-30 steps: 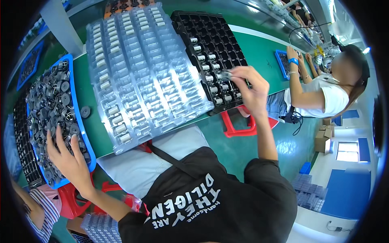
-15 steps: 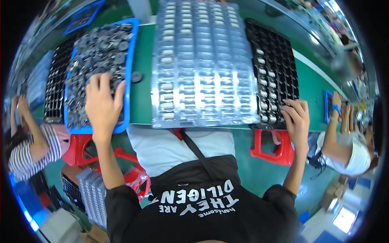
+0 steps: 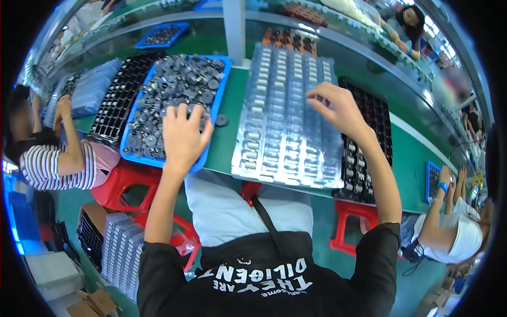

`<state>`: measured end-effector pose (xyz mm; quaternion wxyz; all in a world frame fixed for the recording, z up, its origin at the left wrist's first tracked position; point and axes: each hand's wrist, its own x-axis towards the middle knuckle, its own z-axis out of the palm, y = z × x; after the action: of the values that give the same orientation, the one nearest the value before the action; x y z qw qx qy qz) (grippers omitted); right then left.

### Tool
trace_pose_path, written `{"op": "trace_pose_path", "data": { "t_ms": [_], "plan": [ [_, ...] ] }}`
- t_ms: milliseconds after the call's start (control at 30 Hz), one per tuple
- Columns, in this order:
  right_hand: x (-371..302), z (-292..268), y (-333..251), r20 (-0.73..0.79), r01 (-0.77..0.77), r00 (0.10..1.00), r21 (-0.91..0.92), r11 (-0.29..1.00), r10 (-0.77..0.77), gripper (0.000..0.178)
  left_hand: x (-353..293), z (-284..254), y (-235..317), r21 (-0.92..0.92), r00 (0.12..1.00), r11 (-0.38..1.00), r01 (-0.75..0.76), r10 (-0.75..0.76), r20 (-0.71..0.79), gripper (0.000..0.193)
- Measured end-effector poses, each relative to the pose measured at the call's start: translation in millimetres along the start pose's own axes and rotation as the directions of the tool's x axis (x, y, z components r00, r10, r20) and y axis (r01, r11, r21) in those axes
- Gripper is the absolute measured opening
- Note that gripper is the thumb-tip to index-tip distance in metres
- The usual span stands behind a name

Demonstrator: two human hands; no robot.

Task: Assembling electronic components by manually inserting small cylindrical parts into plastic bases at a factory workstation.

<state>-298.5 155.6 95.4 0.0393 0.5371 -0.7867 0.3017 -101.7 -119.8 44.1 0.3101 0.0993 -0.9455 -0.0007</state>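
Note:
My left hand (image 3: 184, 138) rests over a blue tray (image 3: 224, 87) heaped with small dark grey round parts (image 3: 185, 79), some with metal bits. Its fingers are spread and curved down onto the parts, and I see nothing gripped. To the right lies a clear plastic blister tray (image 3: 296, 127), with small silvery cylinders in part of its pockets. Over its right half hovers my right hand (image 3: 340, 110), fingers curved, thumb apart from them, nothing visible between. A black grid tray (image 3: 377, 113) stands beside it, partly behind my right forearm, with silvery cylinders in its nearer cells.
One loose grey round part (image 3: 221, 120) lies on the green table (image 3: 231, 98) between the trays. Another black grid tray (image 3: 119, 98) stands left of the blue one. A metal post (image 3: 234, 31) rises behind. People sit working on both sides; red stools (image 3: 348, 224) stand below.
My right hand has moved from the black tray leftward and farther out, over the clear blister tray. My left hand stays over the parts in the blue tray. The whole view has shifted.

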Motion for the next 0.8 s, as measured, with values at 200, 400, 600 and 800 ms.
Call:
{"op": "trace_pose_path", "data": {
  "t_ms": [200, 400, 600, 800],
  "plan": [
    [53.2, 35.0, 26.4, 0.154, 0.086, 0.986, -0.203, 0.975, -0.055, 0.019, -3.7, 4.2, -7.8, -0.253, 0.998, 0.965, -0.063, 0.057, -0.029, 0.01],
    [75.9, 31.5, 23.3, 0.281, 0.1, 0.959, -0.207, 0.973, -0.039, 0.014, -0.4, 10.4, -15.7, -0.282, 0.998, 0.957, -0.063, 0.056, -0.032, 0.011],
    [83.8, 35.7, 22.7, 0.365, 0.191, 0.925, -0.205, 0.96, -0.106, 0.015, 3.2, 10.7, -24.2, -0.527, 0.996, 0.848, 0.049, -0.08, -0.036, 0.01],
    [74.3, 40.3, 28.2, 0.106, 0.227, 0.971, -0.104, 0.968, -0.217, 0.017, 27.3, 18.7, -42.4, -0.469, 0.947, 0.883, -0.029, -0.126, -0.295, 0.008]
  ]
}}
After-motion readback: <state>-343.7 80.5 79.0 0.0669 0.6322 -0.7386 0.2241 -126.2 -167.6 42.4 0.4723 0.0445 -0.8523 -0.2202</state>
